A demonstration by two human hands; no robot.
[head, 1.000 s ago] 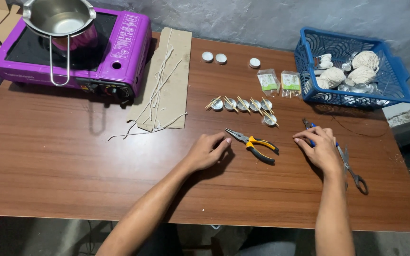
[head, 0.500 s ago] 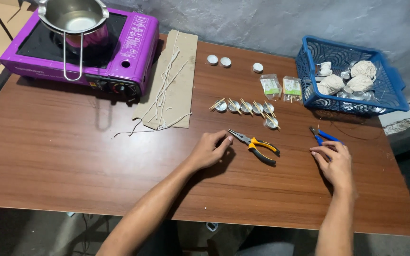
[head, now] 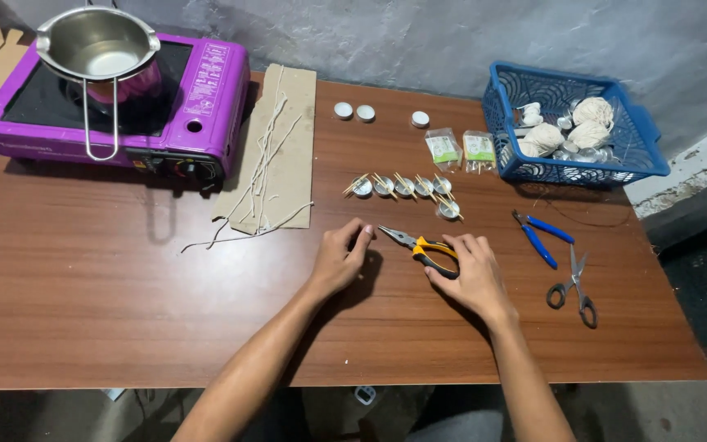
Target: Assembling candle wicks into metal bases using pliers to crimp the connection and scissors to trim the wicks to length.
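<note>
Wooden table (head: 108,311): brown, spans the whole view.

Portable stove (head: 198,98): purple, far left corner; a steel pot (head: 98,49) with a long handle sits on it.

Basket (head: 640,155): blue plastic, far right, holding pale balls of string.

Cardboard sheet (head: 296,139): just right of the stove, with thin pale wicks (head: 262,168) lying across and off its near edge.

Left hand (head: 339,260): resting on the table, fingers curled loosely, tips just beside the plier nose; holds nothing.

Right hand (head: 472,274): fingers bent over the handles of the pliers (head: 419,244), touching them; grip not clearly closed.

Pliers: yellow-and-black handles, centre of the table, between the hands, nose pointing left.

Scissors (head: 574,282): near right, well apart from the hands.

Blue-handled cutters (head: 540,237): just beyond the scissors.

Tin cups (head: 404,187): a row with small sticks, beyond the pliers.

Two small packets (head: 460,149): left of the basket.
</note>
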